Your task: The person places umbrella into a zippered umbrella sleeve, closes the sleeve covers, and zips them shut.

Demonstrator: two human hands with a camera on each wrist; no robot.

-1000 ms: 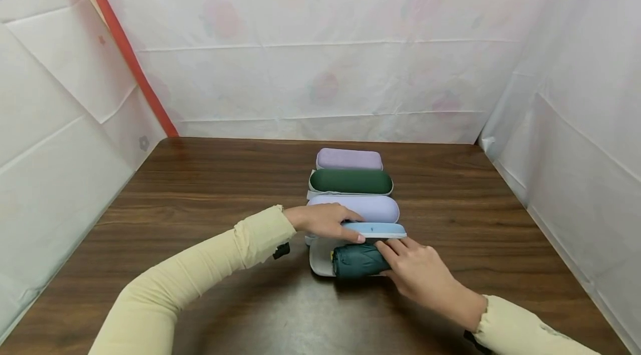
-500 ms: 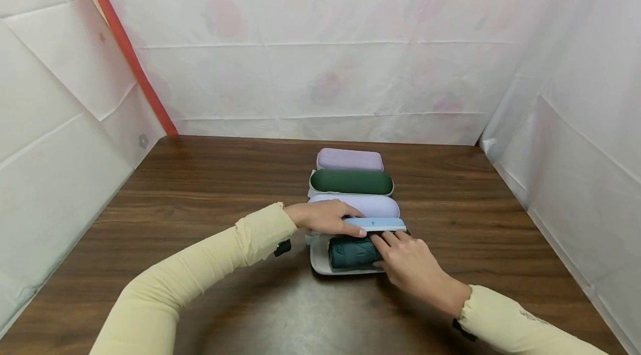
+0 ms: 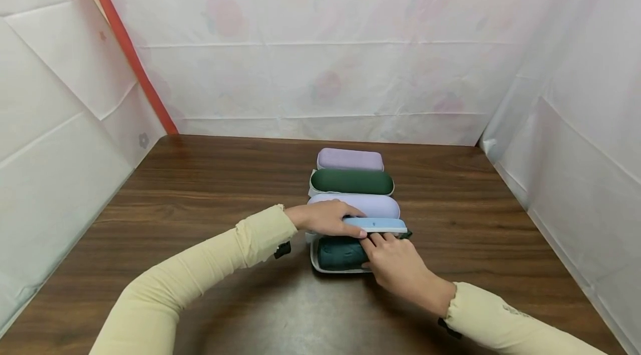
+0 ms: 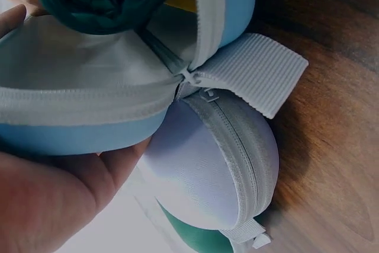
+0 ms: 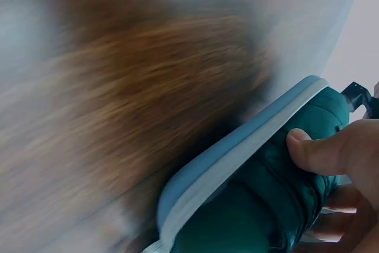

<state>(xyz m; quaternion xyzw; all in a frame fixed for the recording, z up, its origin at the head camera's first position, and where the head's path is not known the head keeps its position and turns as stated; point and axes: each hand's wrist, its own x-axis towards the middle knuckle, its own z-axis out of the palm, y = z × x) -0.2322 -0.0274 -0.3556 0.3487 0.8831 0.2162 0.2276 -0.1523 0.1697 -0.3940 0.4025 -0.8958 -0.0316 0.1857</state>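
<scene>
A light blue zip case (image 3: 378, 223) stands open near the middle of the table, its lid raised and its pale lining showing in the left wrist view. My left hand (image 3: 328, 217) holds that lid, thumb over the edge and fingers behind it. Inside the lower half lies a dark green folded umbrella (image 3: 340, 253). My right hand (image 3: 400, 266) grips the umbrella at its right part; in the right wrist view the thumb presses on the fabric and the fingers curl round the far side. A zipper pull (image 4: 189, 76) and a grey strap (image 4: 257, 69) sit at the case's end.
Behind the blue case lie a lavender case (image 3: 380, 206), a green case (image 3: 352, 181) and a purple case (image 3: 350, 159), all closed, in a row. The dark wooden table (image 3: 225, 177) is surrounded by white sheeting (image 3: 325, 38).
My right hand has moved left and slightly forward, bringing the umbrella lower into the case. The lid has tipped back a little. My left hand has hardly moved.
</scene>
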